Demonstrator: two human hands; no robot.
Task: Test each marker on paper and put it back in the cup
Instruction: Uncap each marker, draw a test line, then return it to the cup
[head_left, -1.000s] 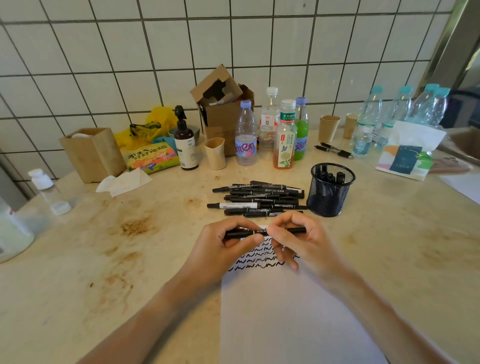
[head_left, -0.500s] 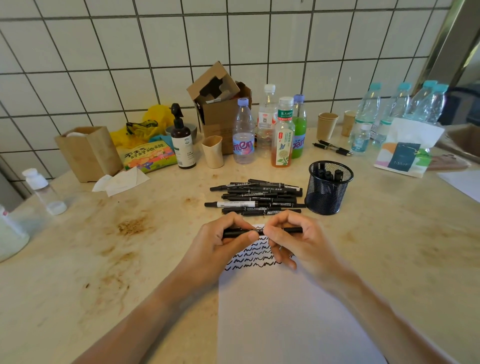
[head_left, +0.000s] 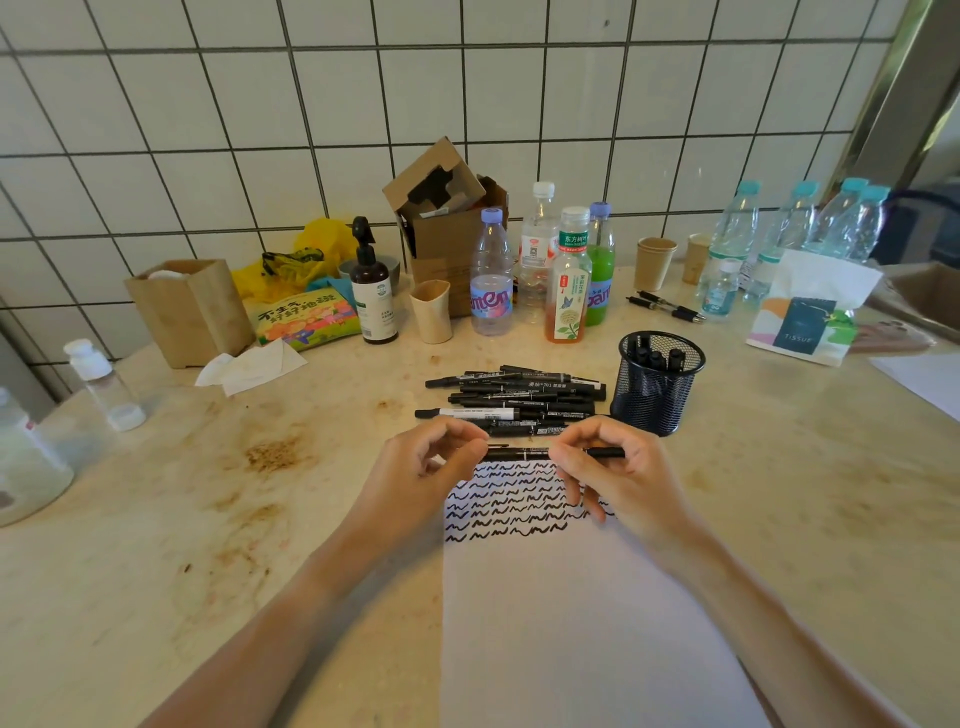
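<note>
Both hands hold one black marker (head_left: 524, 453) level above the top edge of the paper (head_left: 571, 623), which lies on the counter (head_left: 208, 519). The left hand (head_left: 431, 467) pinches the marker's left end with curled fingertips; the right hand (head_left: 618, 467) grips the barrel, fingers curled round it. Just behind lies a pile of markers (head_left: 514, 400), and beside it the mesh cup (head_left: 657, 384) with several markers inside
</note>
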